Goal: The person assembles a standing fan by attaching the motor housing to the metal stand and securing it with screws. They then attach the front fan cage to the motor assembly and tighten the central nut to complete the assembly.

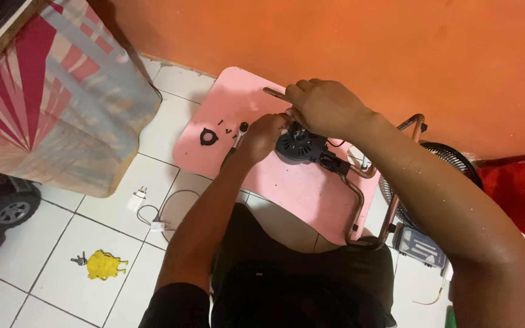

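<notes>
A black round fan motor (pixel 302 147) with a black wire and plug (pixel 334 163) lies on a small pink table (pixel 299 194). My left hand (pixel 265 135) is closed on the motor's left side. My right hand (pixel 322 104) is cupped over the motor's top, gripping it together with a small white piece that I cannot make out. A black ring-shaped part (pixel 208 136), a few small screws (pixel 225 127) and a screwdriver (pixel 236 142) lie on the table left of my left hand.
Orange wall behind the table. A copper-coloured tube frame (pixel 360 200) and a fan grille (pixel 442 164) stand at the right. On the white tiled floor lie a white charger with cable (pixel 144 206), a yellow toy with keys (pixel 103 264) and a striped cloth (pixel 56 91).
</notes>
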